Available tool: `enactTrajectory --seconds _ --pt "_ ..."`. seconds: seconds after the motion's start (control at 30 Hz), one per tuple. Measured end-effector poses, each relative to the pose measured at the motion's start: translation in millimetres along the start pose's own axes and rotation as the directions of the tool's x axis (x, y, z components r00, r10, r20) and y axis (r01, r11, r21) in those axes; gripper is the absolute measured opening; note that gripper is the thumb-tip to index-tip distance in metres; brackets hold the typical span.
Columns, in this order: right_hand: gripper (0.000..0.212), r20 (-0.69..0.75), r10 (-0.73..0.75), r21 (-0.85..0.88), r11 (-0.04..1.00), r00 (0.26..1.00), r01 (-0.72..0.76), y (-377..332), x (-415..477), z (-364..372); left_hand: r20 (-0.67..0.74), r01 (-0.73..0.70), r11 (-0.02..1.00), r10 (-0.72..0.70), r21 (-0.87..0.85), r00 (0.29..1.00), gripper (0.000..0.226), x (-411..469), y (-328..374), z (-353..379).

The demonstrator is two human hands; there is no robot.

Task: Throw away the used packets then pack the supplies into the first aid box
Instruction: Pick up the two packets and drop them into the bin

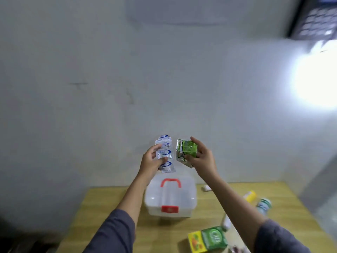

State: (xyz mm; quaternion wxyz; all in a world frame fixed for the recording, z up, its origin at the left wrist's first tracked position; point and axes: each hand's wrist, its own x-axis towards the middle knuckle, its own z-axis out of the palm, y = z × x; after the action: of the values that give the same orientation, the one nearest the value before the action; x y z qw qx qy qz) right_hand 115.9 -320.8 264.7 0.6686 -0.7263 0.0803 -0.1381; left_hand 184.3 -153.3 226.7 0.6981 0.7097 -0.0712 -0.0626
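Left hand (152, 161): raised, gripping blue-and-white packet strip (165, 154)
Right hand (202, 157): raised, gripping crumpled green packet (187, 149)
First aid box (171, 197): closed, on surface (113, 207), below both hands

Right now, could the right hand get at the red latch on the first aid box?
Probably not yet: the right hand is raised, holding a green packet. The red latch faces the person with nothing covering it, so it is reachable once that hand is free.

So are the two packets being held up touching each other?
Apart. The head view shows grey wall between the blue-and-white packet in the left hand and the green packet in the right hand.
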Motion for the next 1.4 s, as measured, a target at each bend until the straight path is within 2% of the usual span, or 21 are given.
enactTrajectory --seconds 0.13,0.3,0.47,0.6,0.8,0.87,0.97,1.17,1.23,1.4 --pt "0.064 -0.199 -0.038 -0.018 0.999 0.979 0.035 -2.7 -14.6 -104.5 0.215 -0.074 0.997 0.072 0.0 0.974 0.046 3.4 16.5 118.0" --pt "0.06 -0.469 -0.051 -0.131 0.991 0.882 -0.013 5.5 -63.7 -239.8 0.489 -0.116 0.992 0.077 0.05 0.869 0.05 -21.1 12.1 256.5" --pt "0.056 -0.733 0.004 -0.149 0.975 0.681 -0.166 21.0 -147.2 -359.8 0.716 -0.124 0.992 0.061 0.036 0.696 0.051 -69.1 -2.5 389.2" --pt "0.062 -0.864 0.059 -0.116 0.943 0.501 -0.311 50.4 -220.5 -432.2 0.84 -0.082 0.996 0.01 0.041 0.542 0.048 -127.2 -24.4 487.4" --pt "0.058 -0.935 0.205 0.064 0.901 0.291 -0.43 113.6 -324.2 -502.4 0.929 -0.043 0.982 -0.16 0.184 0.334 0.05 -229.1 -95.4 595.0" --pt "0.057 -0.934 0.279 0.147 0.869 0.222 -0.473 147.3 -357.5 -520.2 0.932 -0.033 0.969 -0.225 0.245 0.285 0.047 -260.8 -130.3 622.0" --pt "0.057 -0.912 0.388 0.279 0.822 0.13 -0.497 198.2 -399.0 -536.9 0.919 -0.047 0.943 -0.307 0.328 0.247 0.046 -299.4 -182.8 648.5" --pt "0.057 -0.822 0.569 0.473 0.692 0.009 -0.545 332.9 -458.0 -531.7 0.868 -0.073 0.879 -0.447 0.471 0.218 0.047 -356.2 -305.0 671.1" --pt "0.057 -0.785 0.619 0.524 0.651 -0.014 -0.549 378.9 -470.8 -518.7 0.84 -0.082 0.846 -0.505 0.527 0.2 0.048 -364.5 -347.5 666.9" --pt "0.059 -0.709 0.705 0.578 0.559 -0.026 -0.594 493.9 -496.3 -482.0 0.766 -0.239 0.728 -0.618 0.643 0.179 0.051 -374.0 -457.3 635.0"
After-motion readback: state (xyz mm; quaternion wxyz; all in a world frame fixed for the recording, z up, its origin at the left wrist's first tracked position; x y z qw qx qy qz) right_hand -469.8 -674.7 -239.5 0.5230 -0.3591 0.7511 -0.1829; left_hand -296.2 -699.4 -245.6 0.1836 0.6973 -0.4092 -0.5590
